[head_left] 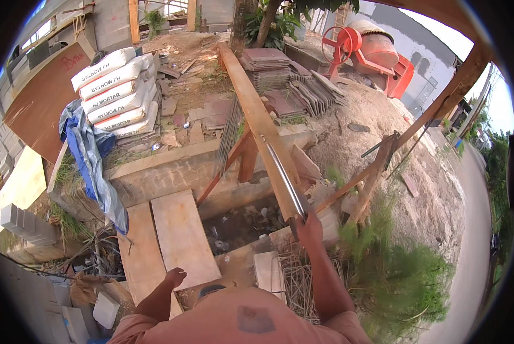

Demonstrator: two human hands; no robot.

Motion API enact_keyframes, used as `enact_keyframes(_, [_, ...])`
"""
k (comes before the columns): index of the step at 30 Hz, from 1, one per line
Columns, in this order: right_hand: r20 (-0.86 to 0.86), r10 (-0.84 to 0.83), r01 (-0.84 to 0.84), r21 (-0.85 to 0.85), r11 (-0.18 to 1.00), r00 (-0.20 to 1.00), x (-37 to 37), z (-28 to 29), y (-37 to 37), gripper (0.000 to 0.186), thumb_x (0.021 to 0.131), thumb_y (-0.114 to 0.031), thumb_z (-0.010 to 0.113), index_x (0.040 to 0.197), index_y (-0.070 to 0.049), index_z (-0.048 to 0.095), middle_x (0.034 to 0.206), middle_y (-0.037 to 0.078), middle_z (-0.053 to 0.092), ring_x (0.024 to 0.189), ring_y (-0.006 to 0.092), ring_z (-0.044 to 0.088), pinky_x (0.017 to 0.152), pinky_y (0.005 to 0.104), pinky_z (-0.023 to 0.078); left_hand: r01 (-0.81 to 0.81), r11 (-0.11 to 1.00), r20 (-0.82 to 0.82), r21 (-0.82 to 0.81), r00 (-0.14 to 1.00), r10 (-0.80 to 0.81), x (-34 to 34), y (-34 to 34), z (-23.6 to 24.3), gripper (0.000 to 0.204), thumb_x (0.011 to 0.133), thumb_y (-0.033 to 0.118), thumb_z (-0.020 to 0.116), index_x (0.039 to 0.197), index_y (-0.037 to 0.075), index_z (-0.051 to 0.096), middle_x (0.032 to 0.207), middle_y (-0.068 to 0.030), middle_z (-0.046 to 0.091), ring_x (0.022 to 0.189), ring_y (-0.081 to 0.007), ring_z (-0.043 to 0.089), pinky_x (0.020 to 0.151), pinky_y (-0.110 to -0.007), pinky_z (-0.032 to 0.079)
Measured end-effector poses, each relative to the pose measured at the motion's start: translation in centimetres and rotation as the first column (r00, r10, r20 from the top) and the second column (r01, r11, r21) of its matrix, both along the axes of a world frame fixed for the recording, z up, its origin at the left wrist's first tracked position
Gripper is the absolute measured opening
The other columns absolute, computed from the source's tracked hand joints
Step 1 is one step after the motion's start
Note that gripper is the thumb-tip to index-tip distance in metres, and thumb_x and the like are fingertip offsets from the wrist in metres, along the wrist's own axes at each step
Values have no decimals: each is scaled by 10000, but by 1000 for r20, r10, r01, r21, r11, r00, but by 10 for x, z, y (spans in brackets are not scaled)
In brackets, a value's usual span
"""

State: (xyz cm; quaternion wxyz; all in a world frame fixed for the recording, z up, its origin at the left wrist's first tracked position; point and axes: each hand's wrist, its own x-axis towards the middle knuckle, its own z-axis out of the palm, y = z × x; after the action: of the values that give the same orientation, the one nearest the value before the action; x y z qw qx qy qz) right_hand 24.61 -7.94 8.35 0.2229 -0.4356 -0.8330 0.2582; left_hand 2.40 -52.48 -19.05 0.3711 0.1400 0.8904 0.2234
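Observation:
My right hand is closed around the near end of a long, shiny metal bar. This bar lies lengthwise along a thick wooden beam, which runs away from me on wooden legs. A dark part shows at the grip, and my fingers hide some of it. My left hand hangs low on the left with its fingers curled, and nothing shows in it. Beneath that hand, two wooden boards span the ditch side by side.
Thin steel rods lean beside the beam. White sacks are stacked at the far left near a blue tarpaulin. Roof tiles, an orange concrete mixer and a sand heap lie beyond. An open ditch runs ahead.

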Motion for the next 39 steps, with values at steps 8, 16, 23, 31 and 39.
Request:
enact_keyframes(8, [277, 139, -181, 132, 975, 951, -84, -4, 112, 513, 851, -137, 579, 1332, -77, 408, 945, 256, 640, 882, 456, 622, 773, 535, 489, -128, 991, -79, -42, 989, 124, 33, -14, 12, 412, 845, 369, 617, 1112, 58, 657, 1067, -196, 671, 1026, -337, 634, 906, -393, 490])
enact_keyframes(16, [258, 132, -168, 123, 978, 957, -175, -5, 154, 511, 857, -87, 538, 1353, -107, 418, 1080, 274, 588, 1007, 445, 584, 848, 531, 477, 271, 826, 431, -495, 902, -38, 63, -38, -26, 483, 843, 490, 577, 1118, 105, 674, 1169, -124, 654, 1095, -309, 604, 902, -394, 489])
enact_keyframes(23, [467, 134, -261, 218, 941, 874, -246, -14, 194, 505, 872, -148, 571, 1356, -127, 430, 1338, 260, 426, 1240, 419, 432, 946, 548, 421, -64, 994, 110, -83, 991, 73, -52, 123, -17, 470, 826, 438, 593, 1130, 85, 658, 1057, -196, 674, 1009, -355, 636, 897, -397, 496])
enact_keyframes(31, [509, 43, -207, 271, 940, 860, -243, -30, 163, 598, 925, -335, 557, 1416, -54, 366, 1456, 262, 251, 1323, 433, 309, 1035, 559, 322, 335, 939, -70, 77, 942, -330, -180, 306, -61, 377, 838, 361, 536, 1003, 57, 685, 1029, -236, 657, 984, -400, 624, 863, -448, 501])
enact_keyframes(39, [662, 18, -207, 207, 956, 749, -260, -22, 154, 650, 916, -304, 567, 1440, -29, 297, 1471, 275, 207, 1342, 443, 255, 1073, 552, 249, 118, 993, -129, 19, 985, -114, -258, 391, -145, 376, 871, 338, 560, 1106, 55, 638, 1044, -236, 655, 1008, -404, 614, 898, -476, 481])
